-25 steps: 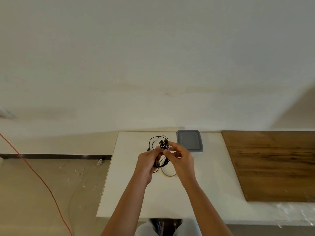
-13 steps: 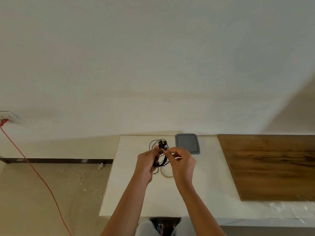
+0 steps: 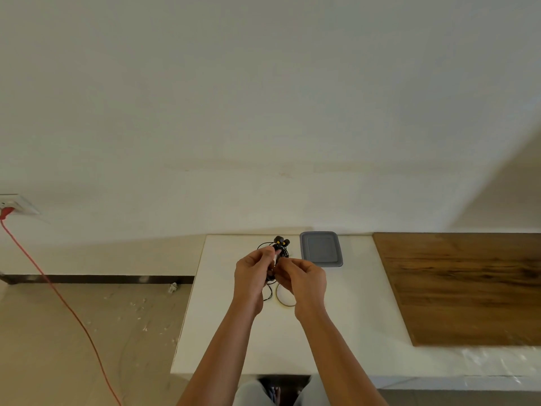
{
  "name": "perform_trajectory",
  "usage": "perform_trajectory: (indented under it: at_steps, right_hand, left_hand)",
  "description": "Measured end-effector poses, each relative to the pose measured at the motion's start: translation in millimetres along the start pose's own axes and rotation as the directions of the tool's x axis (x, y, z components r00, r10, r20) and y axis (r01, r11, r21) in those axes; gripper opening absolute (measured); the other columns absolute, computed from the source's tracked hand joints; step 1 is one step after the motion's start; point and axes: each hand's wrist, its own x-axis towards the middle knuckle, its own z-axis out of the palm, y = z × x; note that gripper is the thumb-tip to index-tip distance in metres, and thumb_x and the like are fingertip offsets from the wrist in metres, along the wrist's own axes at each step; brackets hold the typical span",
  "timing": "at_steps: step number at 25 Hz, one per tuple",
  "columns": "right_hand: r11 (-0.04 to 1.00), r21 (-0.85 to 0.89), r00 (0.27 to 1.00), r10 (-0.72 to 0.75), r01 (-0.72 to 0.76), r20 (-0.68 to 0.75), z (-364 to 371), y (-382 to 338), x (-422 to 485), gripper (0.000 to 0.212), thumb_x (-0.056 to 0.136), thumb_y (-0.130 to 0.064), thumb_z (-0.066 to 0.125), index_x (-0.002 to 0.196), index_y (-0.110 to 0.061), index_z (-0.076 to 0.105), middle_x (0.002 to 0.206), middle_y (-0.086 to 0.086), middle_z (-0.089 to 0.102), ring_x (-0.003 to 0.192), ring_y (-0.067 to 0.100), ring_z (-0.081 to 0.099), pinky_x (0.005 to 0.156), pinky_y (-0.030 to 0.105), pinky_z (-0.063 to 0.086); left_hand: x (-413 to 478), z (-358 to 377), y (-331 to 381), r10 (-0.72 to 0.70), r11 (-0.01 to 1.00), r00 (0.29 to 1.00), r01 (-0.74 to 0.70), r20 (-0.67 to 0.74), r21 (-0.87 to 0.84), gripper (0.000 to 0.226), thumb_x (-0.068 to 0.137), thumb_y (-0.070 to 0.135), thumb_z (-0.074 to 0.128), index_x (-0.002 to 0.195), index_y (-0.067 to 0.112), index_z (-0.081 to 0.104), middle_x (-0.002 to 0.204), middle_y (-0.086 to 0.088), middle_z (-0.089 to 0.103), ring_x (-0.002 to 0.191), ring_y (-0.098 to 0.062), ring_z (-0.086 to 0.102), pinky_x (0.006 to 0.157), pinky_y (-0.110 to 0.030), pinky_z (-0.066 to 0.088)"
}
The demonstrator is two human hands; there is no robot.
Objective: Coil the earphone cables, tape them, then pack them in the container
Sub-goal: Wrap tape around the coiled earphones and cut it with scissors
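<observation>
Black earphone cable (image 3: 278,247) is held as a loose coil above the far half of the white table (image 3: 222,332), its two earbuds standing clear above the fingers.

Changes from half a second ago:
- The left hand (image 3: 254,272) grips the left side of the coil with curled fingers, as before.
- The right hand (image 3: 304,279) has dropped from beside the earbuds and now pinches the coil's middle, close against the left hand. What lies between its fingertips cannot be told.

Edges and room:
- The grey container (image 3: 321,249), lid on, sits just right of the hands, by the table's far edge at the wall.
- A tape roll (image 3: 281,298) lies flat under the right hand, partly hidden.
- Bare tabletop runs from the hands to the near edge and out to the left edge.
- A wooden board (image 3: 468,288) covers the right side, well apart from the hands.
- On the floor beyond the left edge, a red cord (image 3: 58,294) runs from a wall socket (image 3: 16,204).
</observation>
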Motion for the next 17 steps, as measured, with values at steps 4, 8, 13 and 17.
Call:
perform_trajectory:
  at_steps: [4,8,13,17]
  right_hand:
    - [0.997,-0.083,0.999,0.009,-0.006,0.033,1.1,-1.8,1.2,0.008,0.078,-0.012,0.077,0.07,-0.012,0.074,0.067,0.007,0.074,0.064,0.02,0.073,0.057,0.022,0.057]
    - [0.988,-0.113,0.99,0.119,-0.11,0.08,-3.5,-0.3,4.5,0.013,0.078,-0.018,0.077,0.075,-0.006,0.074,0.07,0.012,0.073,0.059,0.016,0.068,0.057,0.02,0.055]
    - [0.973,-0.131,0.975,0.201,-0.188,0.096,-3.6,6.4,4.3,0.035,0.075,-0.035,0.079,0.077,-0.001,0.075,0.065,0.008,0.066,0.055,0.016,0.06,0.058,0.022,0.055]
    - [0.965,-0.209,0.986,0.165,-0.159,0.013,-1.5,9.8,6.8,0.028,0.077,-0.033,0.079,0.07,-0.007,0.072,0.058,0.004,0.064,0.044,0.01,0.059,0.047,0.016,0.049]
  left_hand:
    - [-1.0,-3.1,-2.5,0.008,1.0,0.999,-0.008,0.042,-0.015,0.018,0.093,0.02,0.061,0.084,0.013,0.076,0.079,-0.002,0.074,0.079,-0.016,0.067,0.07,-0.029,0.051]
    - [-2.0,-6.9,-5.1,-0.004,1.0,0.999,0.003,0.047,0.013,0.018,0.092,0.022,0.062,0.094,0.008,0.073,0.06,0.007,0.064,0.063,-0.01,0.061,0.064,-0.025,0.051]
    - [0.1,-9.1,-3.9,-0.016,0.995,0.999,0.013,0.028,0.099,0.016,0.089,0.023,0.068,0.097,0.012,0.075,0.07,0.003,0.064,0.068,-0.014,0.06,0.067,-0.028,0.052]
    - [-2.0,-10.6,-8.8,-0.001,0.991,1.0,-0.002,0.027,0.133,0.013,0.089,0.024,0.068,0.094,0.016,0.076,0.068,0.003,0.061,0.068,-0.015,0.058,0.069,-0.029,0.051]
